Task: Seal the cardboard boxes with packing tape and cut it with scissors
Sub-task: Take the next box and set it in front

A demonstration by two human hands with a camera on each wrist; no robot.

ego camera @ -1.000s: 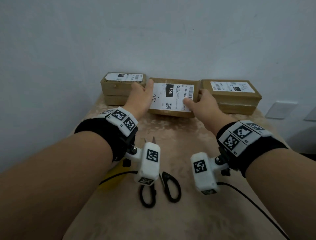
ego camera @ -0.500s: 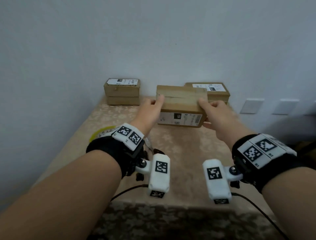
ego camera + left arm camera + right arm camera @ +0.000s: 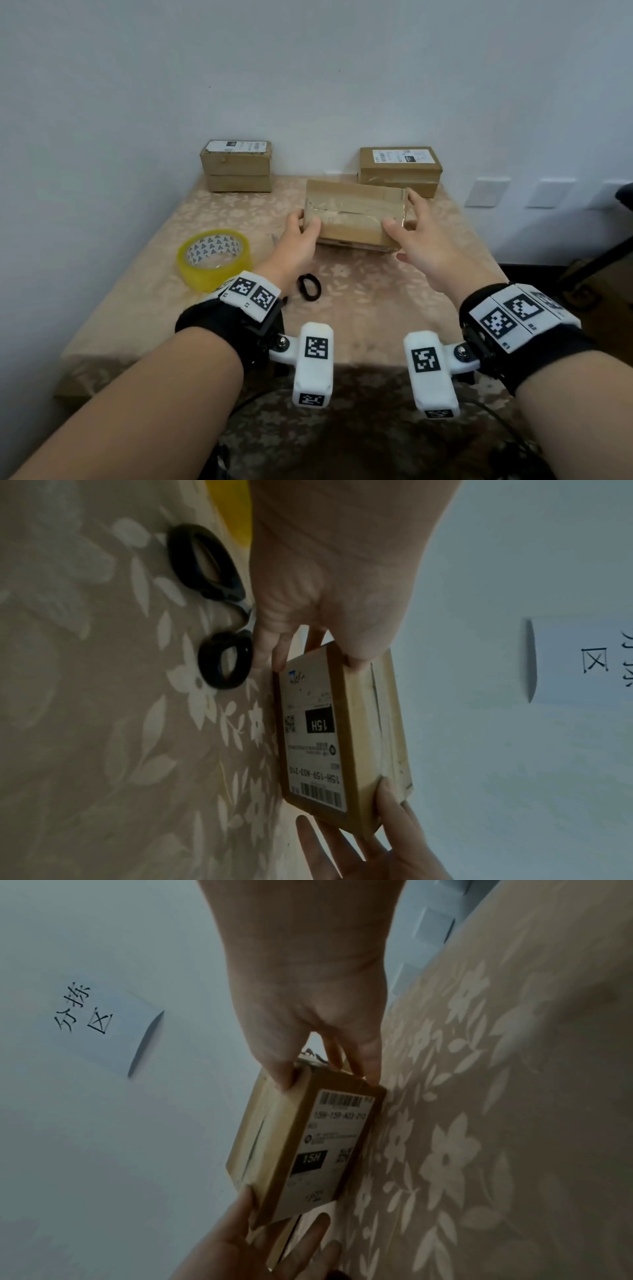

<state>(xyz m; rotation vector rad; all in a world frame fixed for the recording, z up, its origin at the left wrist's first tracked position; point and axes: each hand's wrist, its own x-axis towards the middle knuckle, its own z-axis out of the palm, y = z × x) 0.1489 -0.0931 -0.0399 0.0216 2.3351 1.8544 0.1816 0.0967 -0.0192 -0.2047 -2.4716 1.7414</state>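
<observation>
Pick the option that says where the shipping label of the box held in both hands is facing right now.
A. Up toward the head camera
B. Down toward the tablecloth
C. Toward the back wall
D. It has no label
B. Both wrist views show the white label on the underside of the held box, facing the flowered tablecloth, while the head view shows only its taped seam on top between the left hand and right hand.

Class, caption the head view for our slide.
Both hands tip a cardboard box over beside yellow tape and scissors.
</observation>
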